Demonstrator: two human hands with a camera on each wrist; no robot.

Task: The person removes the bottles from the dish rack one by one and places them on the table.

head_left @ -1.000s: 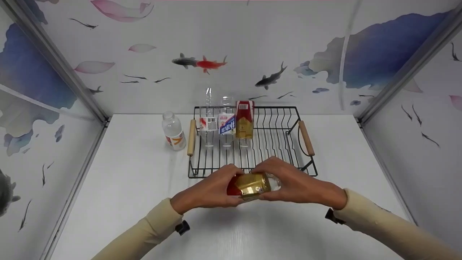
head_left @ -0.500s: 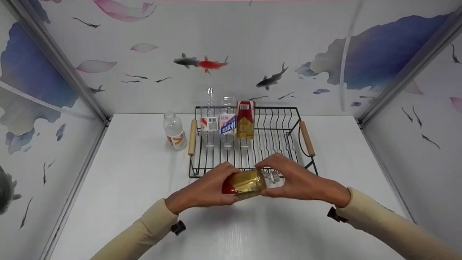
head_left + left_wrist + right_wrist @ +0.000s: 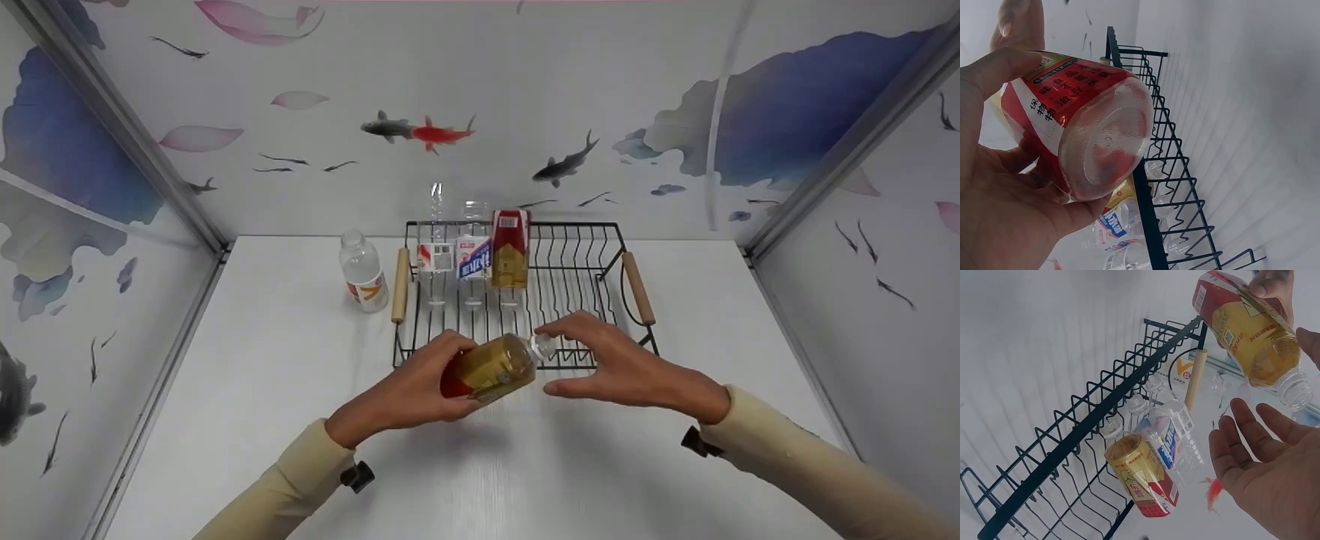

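My left hand grips a clear plastic bottle with a red and gold label, around its lower part. The bottle lies tilted in the air above the front edge of the black wire rack, its uncapped neck pointing up and to the right. In the left wrist view the bottle's ribbed base faces the camera. Beside the neck, my right hand has its fingers and thumb spread apart. The right wrist view shows a gap between those fingers and the bottle mouth.
Within the black wire rack lean a red and gold bottle, a blue-and-white-labelled bottle and a tall clear bottle, neck down. Wooden handles flank the rack. Left of it stands another bottle with an orange mark.
My right hand has let go of the bottle's neck end and its fingers have spread. My left hand has moved slightly left with the bottle, turning the neck upward.
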